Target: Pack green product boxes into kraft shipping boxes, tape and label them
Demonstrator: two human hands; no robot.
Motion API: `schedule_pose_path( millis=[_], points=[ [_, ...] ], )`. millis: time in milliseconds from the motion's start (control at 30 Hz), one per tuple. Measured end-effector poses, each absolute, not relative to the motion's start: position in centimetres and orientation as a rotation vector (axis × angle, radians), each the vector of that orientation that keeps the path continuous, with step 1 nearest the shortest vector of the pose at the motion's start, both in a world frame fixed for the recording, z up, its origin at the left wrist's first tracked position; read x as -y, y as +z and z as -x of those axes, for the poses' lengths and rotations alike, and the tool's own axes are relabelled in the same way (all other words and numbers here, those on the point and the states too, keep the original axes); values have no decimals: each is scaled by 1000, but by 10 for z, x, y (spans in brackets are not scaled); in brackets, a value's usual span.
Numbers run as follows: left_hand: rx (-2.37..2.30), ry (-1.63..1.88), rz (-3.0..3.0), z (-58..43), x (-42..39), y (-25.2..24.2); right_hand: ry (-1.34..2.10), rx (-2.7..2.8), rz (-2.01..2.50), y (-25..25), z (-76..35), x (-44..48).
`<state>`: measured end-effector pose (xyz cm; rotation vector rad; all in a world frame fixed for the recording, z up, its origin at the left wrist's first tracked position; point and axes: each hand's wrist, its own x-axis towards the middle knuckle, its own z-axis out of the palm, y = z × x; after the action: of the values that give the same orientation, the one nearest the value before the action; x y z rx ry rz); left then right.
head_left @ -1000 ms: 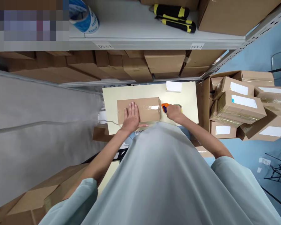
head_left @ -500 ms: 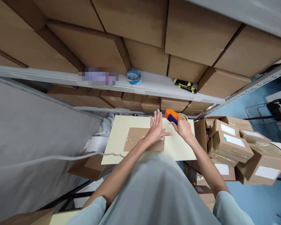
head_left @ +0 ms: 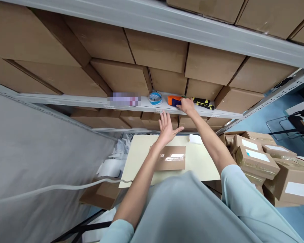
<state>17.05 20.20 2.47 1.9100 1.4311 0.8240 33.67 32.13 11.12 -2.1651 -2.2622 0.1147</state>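
Note:
My right hand (head_left: 186, 105) is at the shelf (head_left: 131, 107), its fingers closed around the orange and dark-blue tape dispenser (head_left: 174, 100), which is at shelf level. My left hand (head_left: 167, 127) hangs open above the table, fingers spread, with nothing in it. Below it, a taped cardboard box (head_left: 171, 158) lies on the pale table top (head_left: 202, 165), shiny tape along its upper face. Beside the dispenser on the shelf are a roll of blue tape (head_left: 155, 98) and black-and-yellow utility knives (head_left: 203, 103).
Cardboard boxes (head_left: 111, 76) fill the shelves. At the right, packed parcels with white labels (head_left: 258, 156) are piled up. A small white card (head_left: 195, 139) lies at the table's back edge. A pale cable (head_left: 66, 187) crosses the left side, near an open carton (head_left: 101, 194).
My right hand has carried the tape dispenser up from over the table to the shelf. My left hand has lifted off the box. The view has tilted upward.

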Motion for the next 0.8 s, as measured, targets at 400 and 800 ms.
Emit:
schedule_pose_path(
  millis=[400,800],
  points=[
    [-1875,618,-1341,-71,-60,-104,449,1891,2001,-64,-326,-75],
    [-2018,285,-1219,-65,-53,-129,894,1441,2473,-113,-287,-12]
  ],
)
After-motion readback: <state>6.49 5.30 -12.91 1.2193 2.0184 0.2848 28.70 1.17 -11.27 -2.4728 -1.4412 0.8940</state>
